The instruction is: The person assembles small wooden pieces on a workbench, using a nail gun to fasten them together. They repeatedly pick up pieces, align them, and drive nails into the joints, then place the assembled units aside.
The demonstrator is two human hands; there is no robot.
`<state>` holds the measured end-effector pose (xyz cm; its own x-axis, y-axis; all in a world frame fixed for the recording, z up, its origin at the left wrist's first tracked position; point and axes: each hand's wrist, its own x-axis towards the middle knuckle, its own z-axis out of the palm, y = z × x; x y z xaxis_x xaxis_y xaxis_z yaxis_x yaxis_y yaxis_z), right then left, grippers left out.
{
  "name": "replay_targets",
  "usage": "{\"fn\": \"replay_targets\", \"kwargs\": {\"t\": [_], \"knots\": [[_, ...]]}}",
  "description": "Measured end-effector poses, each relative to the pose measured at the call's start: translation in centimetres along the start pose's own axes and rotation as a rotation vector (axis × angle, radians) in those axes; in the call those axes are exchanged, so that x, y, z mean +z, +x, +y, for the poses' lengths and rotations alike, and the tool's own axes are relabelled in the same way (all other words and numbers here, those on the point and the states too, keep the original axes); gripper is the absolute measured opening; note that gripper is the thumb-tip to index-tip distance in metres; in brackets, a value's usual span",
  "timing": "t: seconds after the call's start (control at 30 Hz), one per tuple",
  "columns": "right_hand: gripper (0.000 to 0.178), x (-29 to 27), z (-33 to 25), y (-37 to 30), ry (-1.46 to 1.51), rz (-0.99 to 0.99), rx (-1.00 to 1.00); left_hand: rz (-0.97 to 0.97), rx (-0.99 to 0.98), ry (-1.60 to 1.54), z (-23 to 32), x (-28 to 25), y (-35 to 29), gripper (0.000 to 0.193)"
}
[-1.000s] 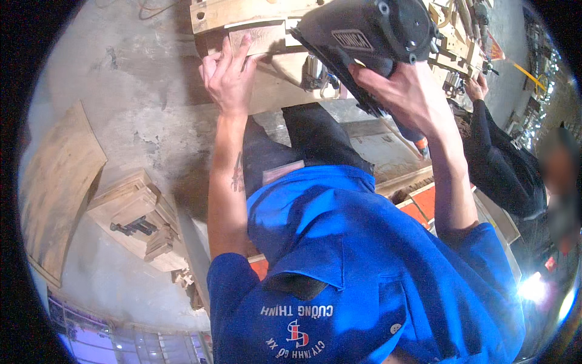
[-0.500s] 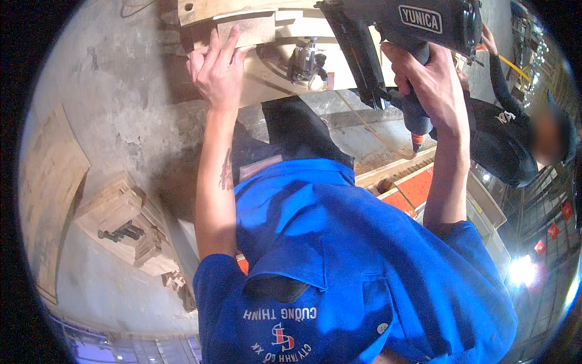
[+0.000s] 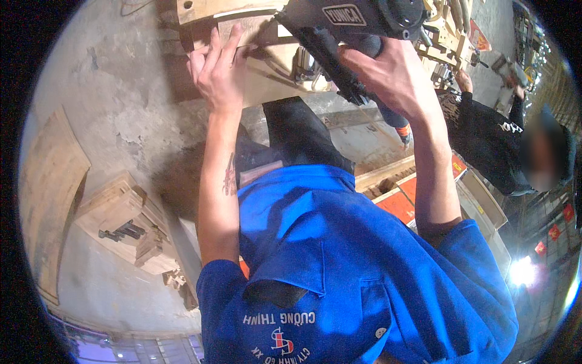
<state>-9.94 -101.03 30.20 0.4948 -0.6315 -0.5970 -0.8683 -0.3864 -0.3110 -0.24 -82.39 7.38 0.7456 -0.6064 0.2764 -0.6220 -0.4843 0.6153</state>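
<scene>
My right hand [image 3: 391,76] is wrapped around the handle of a black pneumatic nail gun [image 3: 388,15], with an orange-tipped hose fitting below the grip. The gun's long magazine hangs above a pale wooden board [image 3: 267,79]. On that board lies a small wood block [image 3: 247,27] along a curved wooden edge. My left hand [image 3: 218,76] lies with its fingers stretched and spread against this block. A metal toggle clamp [image 3: 305,65] stands on the board, partly hidden behind the gun.
A co-worker in dark clothes [image 3: 485,130] stands at the right, one hand at a wooden frame [image 3: 451,36]. Orange-red boxes [image 3: 394,206] lie in a wooden crate near my right side. Stacked wood pieces [image 3: 115,206] and a large panel [image 3: 51,194] are at the left.
My right hand has brought the nail gun leftward, closer to my left hand, and the gun has tilted. My left hand stays at the block. The co-worker has shifted.
</scene>
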Motion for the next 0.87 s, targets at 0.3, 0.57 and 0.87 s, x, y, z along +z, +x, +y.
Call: {"fn": "replay_targets", "kwargs": {"t": [0.3,0.57,0.87], "knots": [[0.042,0.4,0.5,0.0,-0.017,0.038,-0.051,0.017,0.002,0.036,-0.1,0.1,0.3,0.057],[0.043,0.5,1.3,0.3,-0.374,-0.161,0.049,0.073,0.006,-0.001,0.0,0.6,0.3,0.058],[0.041,0.4,0.4,-2.3,-0.047,-0.030,-0.067,-0.053,-0.018,0.072,0.8,-0.4,-0.1,0.056]]}}
